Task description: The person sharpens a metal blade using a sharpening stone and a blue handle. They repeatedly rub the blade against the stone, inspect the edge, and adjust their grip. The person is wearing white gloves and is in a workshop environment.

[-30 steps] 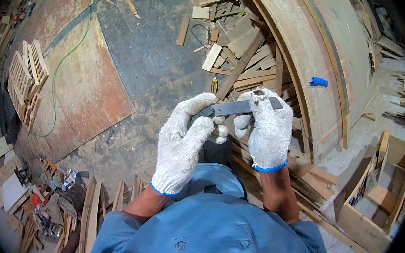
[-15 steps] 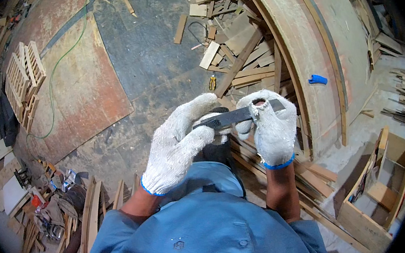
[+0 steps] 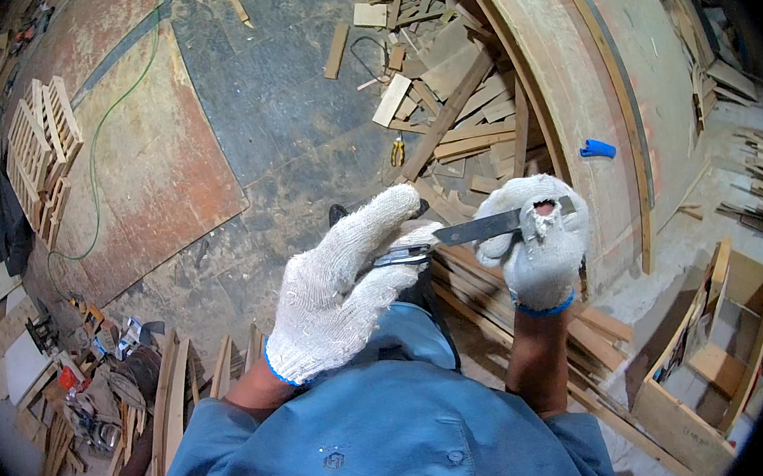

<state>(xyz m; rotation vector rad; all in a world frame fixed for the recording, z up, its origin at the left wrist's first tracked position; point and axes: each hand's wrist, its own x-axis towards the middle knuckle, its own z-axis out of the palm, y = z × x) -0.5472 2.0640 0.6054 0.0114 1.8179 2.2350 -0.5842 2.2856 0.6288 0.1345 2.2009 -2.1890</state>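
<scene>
Both my hands wear white knit gloves and meet in front of my chest, above my blue shirt. My right hand (image 3: 538, 245) pinches a flat grey metal blade (image 3: 478, 226) that points left, toward the other glove. My left hand (image 3: 345, 293) is curled around a small dark tool with a metal part (image 3: 402, 256), right under the blade's tip. The glove hides how blade and tool join.
A large curved wooden panel (image 3: 569, 79) stands to the right with a small blue object (image 3: 597, 148) on it. Wood offcuts (image 3: 450, 91) and yellow-handled pliers (image 3: 397, 151) lie ahead. Slatted frames (image 3: 42, 153), a green cable (image 3: 109, 127), tool clutter (image 3: 88, 362) left; open wooden box (image 3: 720, 360) lower right.
The blade has tilted, its left tip now lower. My left hand has shifted down and left along it; my right hand has kept its pinch on the right end.
</scene>
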